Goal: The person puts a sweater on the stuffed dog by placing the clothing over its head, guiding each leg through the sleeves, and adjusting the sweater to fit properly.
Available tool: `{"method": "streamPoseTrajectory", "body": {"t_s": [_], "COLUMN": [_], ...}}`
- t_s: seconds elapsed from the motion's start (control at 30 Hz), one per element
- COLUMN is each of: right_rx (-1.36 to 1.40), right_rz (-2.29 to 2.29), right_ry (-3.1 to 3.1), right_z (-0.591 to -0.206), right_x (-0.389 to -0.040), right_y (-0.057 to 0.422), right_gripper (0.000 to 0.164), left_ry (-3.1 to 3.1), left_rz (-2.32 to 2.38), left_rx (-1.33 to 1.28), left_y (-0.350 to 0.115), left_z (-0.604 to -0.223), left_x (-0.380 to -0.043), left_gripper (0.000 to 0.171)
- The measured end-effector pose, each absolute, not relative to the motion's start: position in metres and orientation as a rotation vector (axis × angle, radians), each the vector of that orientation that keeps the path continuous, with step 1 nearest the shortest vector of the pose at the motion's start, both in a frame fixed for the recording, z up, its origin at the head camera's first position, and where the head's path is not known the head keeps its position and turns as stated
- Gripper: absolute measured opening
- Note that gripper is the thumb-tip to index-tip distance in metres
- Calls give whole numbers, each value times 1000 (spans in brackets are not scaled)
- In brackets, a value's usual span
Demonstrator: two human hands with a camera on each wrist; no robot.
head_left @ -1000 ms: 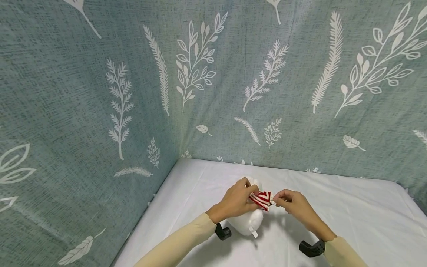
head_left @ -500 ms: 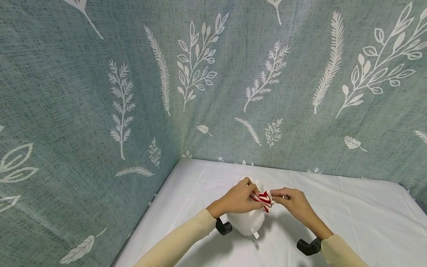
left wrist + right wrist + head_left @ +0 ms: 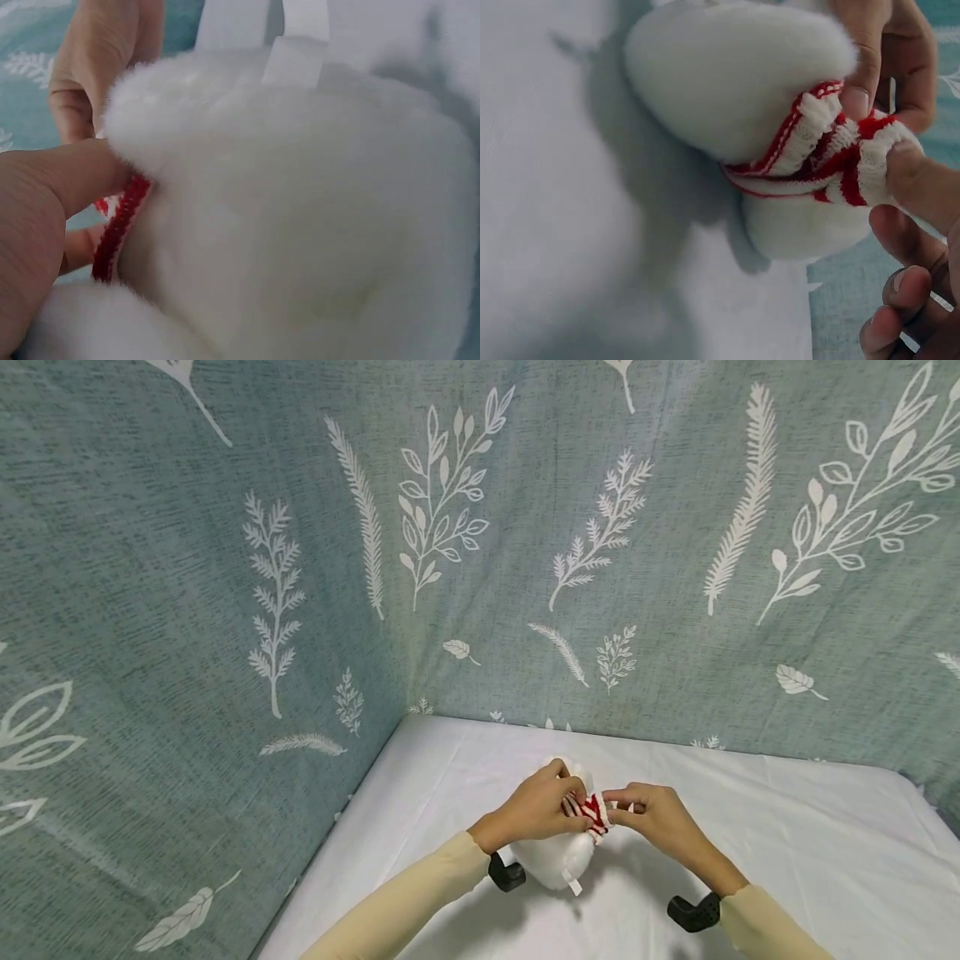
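Note:
A fluffy white plush toy (image 3: pixel 551 864) lies on the table with a white tag (image 3: pixel 294 61) on it. At its right side is a small red-and-white striped knitted garment (image 3: pixel 595 812), with a ribbed white edge and red trim. My left hand (image 3: pixel 536 806) reaches over the toy and pinches the garment between thumb and fingers. From the right, my right hand (image 3: pixel 652 812) holds the garment's white ribbed end; in the right wrist view its thumb presses on that rib. The red edge (image 3: pixel 120 232) sits against the plush in the left wrist view. The toy's far side is partly hidden by my left hand.
A white cloth (image 3: pixel 757 852) covers the table. Green fabric walls (image 3: pixel 480 527) with white leaf prints rise behind it and at the left. A black wrist mount (image 3: pixel 506 871) is on my left wrist, and another black mount (image 3: pixel 693 912) is on my right.
My right fingers have moved slightly left, closer to my left hand, and changed their hold on the garment's end. The garment looks more bunched, and the toy has turned slightly.

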State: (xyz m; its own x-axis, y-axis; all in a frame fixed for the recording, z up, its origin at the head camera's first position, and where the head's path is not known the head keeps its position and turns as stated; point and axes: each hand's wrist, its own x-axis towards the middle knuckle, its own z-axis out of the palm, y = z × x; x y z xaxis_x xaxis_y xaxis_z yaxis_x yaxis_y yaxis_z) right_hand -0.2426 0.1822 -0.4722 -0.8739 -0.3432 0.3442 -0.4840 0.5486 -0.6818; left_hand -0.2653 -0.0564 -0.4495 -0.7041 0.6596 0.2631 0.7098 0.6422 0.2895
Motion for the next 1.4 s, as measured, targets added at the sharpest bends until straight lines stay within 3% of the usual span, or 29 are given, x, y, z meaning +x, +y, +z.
{"method": "streamPoseTrajectory", "body": {"t_s": [0.27,0.57,0.8,0.93,1.4], "right_rx": [691,607,484,390,253], "right_rz": [1190,1543,1557,1533,1776], "right_ry": [-2756,-2867,-2865,-2880,-2891], "right_z": [-471,-472,-475,-474,-468], "right_x": [-243,-241,-239,-240,-245], "right_y": [179,178,173,172,182], "right_gripper": [15,13,12,10,27], "left_ry": [-2699,-2702,-2689,-2683,-2725], "left_rz": [-639,-688,-656,-555,-524], "left_rx": [-1141,-1127,-1177,-1157,-1108], "left_y": [-58,-58,-57,-62,-73], "left_z": [-451,-452,-451,-448,-446], "left_x": [-264,-262,-262,-260,-266], "left_gripper": [11,11,5,12,18]}}
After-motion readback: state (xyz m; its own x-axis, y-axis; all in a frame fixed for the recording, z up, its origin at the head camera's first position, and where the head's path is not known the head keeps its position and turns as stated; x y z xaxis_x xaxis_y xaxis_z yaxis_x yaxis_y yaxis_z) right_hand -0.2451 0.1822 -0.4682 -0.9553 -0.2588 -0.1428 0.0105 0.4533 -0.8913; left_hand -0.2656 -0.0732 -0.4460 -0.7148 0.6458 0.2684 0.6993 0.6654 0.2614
